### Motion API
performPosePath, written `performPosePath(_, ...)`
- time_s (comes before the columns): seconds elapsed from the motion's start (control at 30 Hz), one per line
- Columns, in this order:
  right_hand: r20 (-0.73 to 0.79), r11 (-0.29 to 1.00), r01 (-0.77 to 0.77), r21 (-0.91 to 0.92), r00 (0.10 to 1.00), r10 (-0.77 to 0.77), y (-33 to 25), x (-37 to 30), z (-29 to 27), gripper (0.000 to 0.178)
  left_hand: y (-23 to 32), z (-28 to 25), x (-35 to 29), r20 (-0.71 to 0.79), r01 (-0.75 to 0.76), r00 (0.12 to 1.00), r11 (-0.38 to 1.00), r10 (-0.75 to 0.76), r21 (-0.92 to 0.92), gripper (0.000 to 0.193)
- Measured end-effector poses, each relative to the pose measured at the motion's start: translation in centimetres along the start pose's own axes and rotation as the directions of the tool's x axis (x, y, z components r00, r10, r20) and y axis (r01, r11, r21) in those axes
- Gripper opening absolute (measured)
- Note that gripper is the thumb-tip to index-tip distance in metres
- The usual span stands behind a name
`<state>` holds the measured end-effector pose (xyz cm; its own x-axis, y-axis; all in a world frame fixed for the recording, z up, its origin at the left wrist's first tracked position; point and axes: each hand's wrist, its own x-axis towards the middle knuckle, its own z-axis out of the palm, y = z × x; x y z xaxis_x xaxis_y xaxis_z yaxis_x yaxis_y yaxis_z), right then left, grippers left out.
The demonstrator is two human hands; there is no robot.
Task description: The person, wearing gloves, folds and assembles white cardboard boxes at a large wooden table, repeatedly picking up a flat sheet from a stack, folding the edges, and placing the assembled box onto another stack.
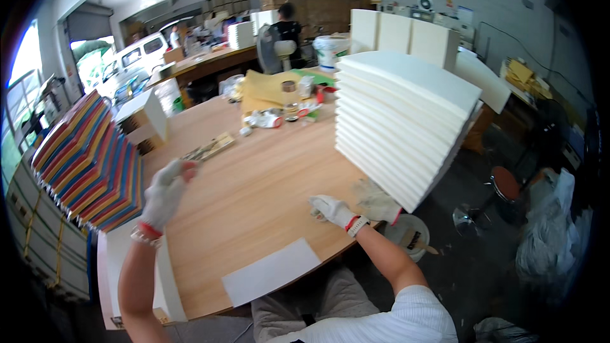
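My left hand [166, 195], in a white glove with reddish fingertips showing, is raised over the left side of the wooden table [254, 184]. Slightly blurred, its fingers look loosely apart, and I see nothing in them. Near the front right edge, my right hand [332, 208] rests low on the tabletop in a white glove. Its fingers are curled down over a small greyish patch that I cannot make out. A loose pale work glove [378, 202] lies just beyond it. A white rectangular sheet [272, 271] lies flat at the table's front edge, between my forearms.
A tall stack of white foam-like panels [400, 121] stands on the right. Colourful layered pieces [95, 165] are piled at left. Brushes [210, 148], a glass jar [290, 100] and yellow paper [267, 89] lie farther back. A bucket [413, 232] and stool [505, 183] stand right. Another person [289, 32] is behind.
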<state>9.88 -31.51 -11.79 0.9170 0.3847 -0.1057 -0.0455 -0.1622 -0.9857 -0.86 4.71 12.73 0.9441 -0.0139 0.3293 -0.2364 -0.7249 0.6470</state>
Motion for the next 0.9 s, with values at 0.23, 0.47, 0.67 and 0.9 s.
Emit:
performPosePath(0.23,-0.284,0.951,0.305,0.048,0.917,-0.280,0.6,-3.9,-3.6,0.028,24.1,17.5,10.9,0.161,-0.407,0.885,0.894,0.436,-0.186,0.033)
performPosePath(0.47,-0.195,0.936,0.242,0.256,0.961,-0.196,2.4,-1.5,-2.8,0.025,33.0,25.2,18.1,0.006,-0.695,0.593,0.508,0.805,0.508,0.045)
performPosePath(0.67,-0.234,0.908,0.240,0.345,0.958,-0.164,1.3,-2.5,-3.0,0.021,35.7,24.1,17.5,0.395,-0.619,0.667,0.175,0.632,0.766,0.039)
performPosePath(0.9,-0.264,0.898,0.299,0.322,0.940,-0.219,2.9,-2.0,-3.4,0.020,36.0,26.4,17.0,0.297,-0.344,0.862,0.905,0.410,-0.250,0.046)
